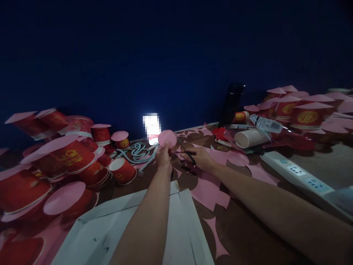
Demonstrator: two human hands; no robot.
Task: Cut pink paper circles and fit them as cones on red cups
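Note:
My left hand is closed on a round pink paper disc, holding it up above the brown table. My right hand grips black scissors, whose blades point up toward the disc's right edge. Pink paper offcuts lie on the table just below both hands.
Red paper cups capped with pink discs pile up at the left, and more such cups stand at the right. A stack of white cups lies on its side. There is a white power strip, a light blue cable, a white box and a dark bottle.

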